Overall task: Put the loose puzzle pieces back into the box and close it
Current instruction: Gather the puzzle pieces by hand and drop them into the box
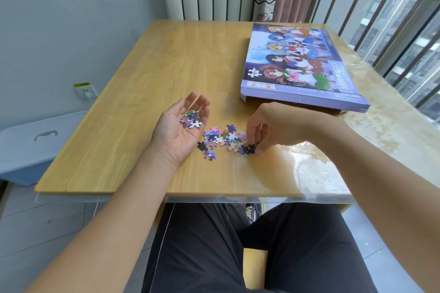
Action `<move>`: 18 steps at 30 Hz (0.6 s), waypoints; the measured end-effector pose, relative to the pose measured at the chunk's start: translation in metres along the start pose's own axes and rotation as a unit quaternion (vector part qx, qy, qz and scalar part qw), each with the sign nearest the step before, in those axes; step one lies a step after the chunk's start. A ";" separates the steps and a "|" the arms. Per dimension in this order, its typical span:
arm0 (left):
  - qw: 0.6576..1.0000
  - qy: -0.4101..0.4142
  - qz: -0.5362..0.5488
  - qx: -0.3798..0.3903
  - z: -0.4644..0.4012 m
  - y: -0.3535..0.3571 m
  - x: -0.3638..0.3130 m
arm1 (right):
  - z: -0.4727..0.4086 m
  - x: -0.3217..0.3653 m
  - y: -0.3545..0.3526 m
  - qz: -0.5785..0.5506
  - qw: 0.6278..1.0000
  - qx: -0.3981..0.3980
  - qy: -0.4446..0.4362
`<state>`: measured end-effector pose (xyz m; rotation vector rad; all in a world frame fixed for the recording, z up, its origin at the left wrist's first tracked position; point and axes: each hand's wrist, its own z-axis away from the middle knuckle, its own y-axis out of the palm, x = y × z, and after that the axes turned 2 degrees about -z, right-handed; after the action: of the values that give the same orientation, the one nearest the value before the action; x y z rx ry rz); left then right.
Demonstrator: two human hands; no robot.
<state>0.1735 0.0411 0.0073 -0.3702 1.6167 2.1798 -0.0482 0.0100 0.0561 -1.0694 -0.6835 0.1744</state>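
Wooden counter (pixel 147 74) bears loose pieces (pixel 220 139); right grip (pixel 258 134) pinches one, left grip (pixel 184 123) lies open, cupping several.

Puzzle box (pixel 302 64) lying at the tabletop's far right corner is showing "1000 PIECES" in large pale letters running along the right part of its lid. Near the lid's front left corner, two small white label squares (pixel 261 85) are reading "C" and "D" in orange. A white jigsaw-piece logo (pixel 254 73) just above them is carrying small print, possibly "Ages", too blurred to confirm. Yellow sticker (pixel 81 84) above the wall socket is unreadable.
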 end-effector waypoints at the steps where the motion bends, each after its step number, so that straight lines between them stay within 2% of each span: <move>1: 1.000 0.001 0.000 0.000 0.000 0.000 0.000 | 0.000 0.000 -0.001 0.002 1.000 0.004 0.000; 18: 1.000 0.002 0.001 -0.003 0.001 0.001 0.000 | 0.001 0.002 0.000 0.009 1.000 0.013 -0.011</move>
<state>0.1736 0.0416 0.0082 -0.3743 1.6131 2.1877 -0.0475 0.0120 0.0573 -1.0512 -0.6891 0.2105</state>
